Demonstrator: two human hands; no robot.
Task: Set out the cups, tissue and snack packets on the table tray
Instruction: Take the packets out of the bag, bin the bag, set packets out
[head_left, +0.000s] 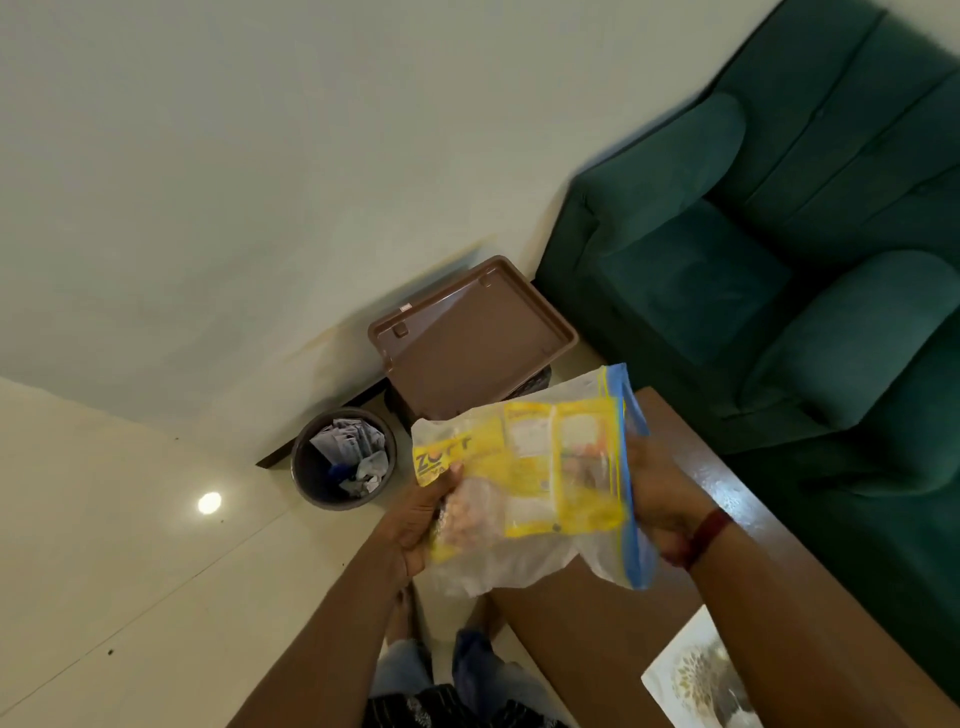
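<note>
A clear zip bag with a blue top edge (587, 551) hangs in front of me, held at both ends. Inside it lies a yellow snack packet (576, 467) with pale round snacks showing through. My left hand (415, 519) grips the bag's closed left end, thumb on top. My right hand (660, 493) pinches the blue zip edge on the right; a red band circles that wrist. The brown table (597, 634) lies under the bag, lower right. No cups, tissue or table tray can be made out.
A brown bin with its lid (467, 332) raised stands against the wall. A round dark wastebasket (343, 457) with paper scraps sits on the pale floor to its left. A green sofa (779, 234) fills the right side. A white patterned sheet (701, 675) lies on the table's near corner.
</note>
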